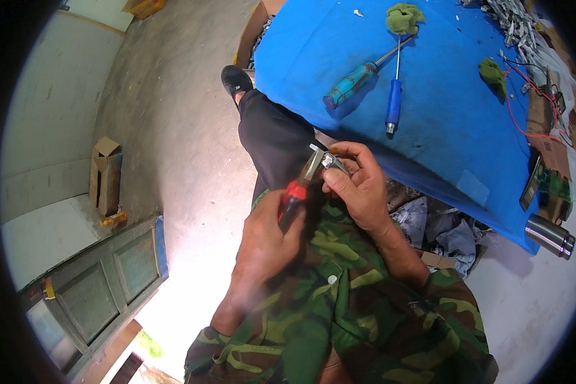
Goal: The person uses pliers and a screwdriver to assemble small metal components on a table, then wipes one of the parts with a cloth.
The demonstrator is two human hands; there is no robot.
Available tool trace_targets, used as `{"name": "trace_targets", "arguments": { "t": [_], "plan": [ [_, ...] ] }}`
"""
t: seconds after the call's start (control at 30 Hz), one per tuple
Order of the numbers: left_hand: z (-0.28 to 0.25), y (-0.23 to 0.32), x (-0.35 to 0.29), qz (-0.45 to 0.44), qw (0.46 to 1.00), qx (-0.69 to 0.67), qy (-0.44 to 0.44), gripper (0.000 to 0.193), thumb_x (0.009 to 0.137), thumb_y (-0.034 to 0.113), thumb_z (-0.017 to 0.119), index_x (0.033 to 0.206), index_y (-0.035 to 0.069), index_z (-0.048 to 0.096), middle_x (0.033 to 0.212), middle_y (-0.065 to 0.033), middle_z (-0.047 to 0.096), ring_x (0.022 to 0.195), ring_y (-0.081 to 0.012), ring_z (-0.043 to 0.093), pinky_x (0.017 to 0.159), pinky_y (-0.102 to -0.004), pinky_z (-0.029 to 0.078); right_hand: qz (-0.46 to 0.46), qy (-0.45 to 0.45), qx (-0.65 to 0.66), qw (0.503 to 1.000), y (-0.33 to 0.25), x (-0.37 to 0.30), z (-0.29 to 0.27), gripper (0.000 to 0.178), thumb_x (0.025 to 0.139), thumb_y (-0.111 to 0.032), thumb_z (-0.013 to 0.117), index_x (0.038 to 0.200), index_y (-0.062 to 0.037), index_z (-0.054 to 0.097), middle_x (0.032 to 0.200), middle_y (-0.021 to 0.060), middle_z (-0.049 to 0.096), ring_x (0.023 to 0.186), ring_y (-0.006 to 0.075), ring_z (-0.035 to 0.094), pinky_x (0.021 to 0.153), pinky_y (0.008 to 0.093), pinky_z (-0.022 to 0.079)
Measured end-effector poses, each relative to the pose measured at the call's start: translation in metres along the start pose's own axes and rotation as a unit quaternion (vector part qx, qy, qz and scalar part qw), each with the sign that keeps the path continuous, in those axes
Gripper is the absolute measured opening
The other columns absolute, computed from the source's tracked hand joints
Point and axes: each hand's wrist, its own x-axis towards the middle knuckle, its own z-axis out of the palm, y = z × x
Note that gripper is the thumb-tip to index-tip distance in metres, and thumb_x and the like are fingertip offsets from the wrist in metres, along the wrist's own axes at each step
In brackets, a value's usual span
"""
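Over my lap, my left hand [269, 232] is wrapped round a pair of pliers [292, 194] with red and black handles. Their metal jaws point up and to the right, against or very close to a small silver metal part [330, 161]. That part is pinched between the thumb and fingers of my right hand [360, 185]. Fingers hide much of it, so its exact kind does not show. Whether the jaws grip it, I cannot tell.
Ahead, a blue-covered table [313, 57] carries a teal-handled screwdriver [352, 84], a blue-handled driver [393, 105], green rags [404, 19], red wires [511, 115] and heaped metal pieces [515, 29]. A steel flask [550, 235] is at right. On the floor stands a cardboard box [105, 176].
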Motion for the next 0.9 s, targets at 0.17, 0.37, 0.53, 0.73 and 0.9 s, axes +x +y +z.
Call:
{"name": "trace_targets", "arguments": {
  "t": [0.17, 0.37, 0.53, 0.73, 0.9],
  "plan": [
    [-0.002, 0.015, 0.007, 0.001, 0.999, -0.014, -0.042, 0.034, 0.096, 0.018, 0.072, 0.123, -0.002, 0.064, 0.098, -0.0226, 0.072, 0.089, -0.0352, 0.071, 0.083, -0.0403, 0.054, -0.147, 0.047, -0.209, 0.966, 0.001, 0.0, -0.018, 0.034, 0.091, -0.001, 0.079, 0.122, -0.0033, 0.066, 0.112, 0.0053, 0.069, 0.088, 0.008, 0.065, 0.071, 0.0233, 0.053],
    [0.005, 0.03, 0.016, 0.038, 0.996, -0.024, -0.071, 0.041, 0.097, 0.021, 0.071, 0.133, 0.002, 0.062, 0.107, -0.0232, 0.072, 0.102, -0.0383, 0.071, 0.092, -0.0419, 0.053, -0.29, 0.106, -0.342, 0.887, -0.025, 0.002, -0.025, 0.029, 0.086, 0.001, 0.08, 0.114, -0.0025, 0.073, 0.107, 0.0073, 0.069, 0.081, 0.0103, 0.065, 0.065, 0.0232, 0.05],
    [0.002, 0.038, 0.032, 0.1, 0.99, 0.013, -0.094, 0.047, 0.097, 0.019, 0.071, 0.139, 0.003, 0.059, 0.12, -0.0238, 0.07, 0.116, -0.0407, 0.068, 0.1, -0.043, 0.052, -0.244, 0.175, -0.379, 0.875, -0.053, 0.0, -0.049, 0.024, 0.091, -0.002, 0.077, 0.115, -0.0013, 0.074, 0.106, 0.007, 0.069, 0.08, 0.0101, 0.062, 0.064, 0.0251, 0.048],
    [-0.011, 0.041, 0.069, 0.119, 0.992, 0.047, 0.005, 0.042, 0.097, 0.015, 0.072, 0.135, 0.003, 0.061, 0.117, -0.0256, 0.069, 0.111, -0.0462, 0.067, 0.095, -0.0473, 0.054, -0.225, 0.187, -0.47, 0.833, -0.085, 0.017, -0.102, 0.019, 0.098, -0.007, 0.073, 0.115, -0.0011, 0.075, 0.095, 0.0102, 0.069, 0.078, 0.0167, 0.064, 0.066, 0.0303, 0.049],
    [-0.018, 0.048, 0.129, 0.165, 0.977, 0.096, 0.093, 0.038, 0.099, 0.024, 0.073, 0.124, -0.004, 0.067, 0.087, -0.0093, 0.062, 0.08, -0.018, 0.058, 0.073, -0.0347, 0.05, -0.301, 0.179, -0.594, 0.724, -0.092, 0.037, -0.118, 0.018, 0.094, -0.01, 0.075, 0.111, -0.0033, 0.076, 0.1, 0.0114, 0.073, 0.084, 0.0318, 0.068, 0.071, 0.0408, 0.054]
  ]
}}
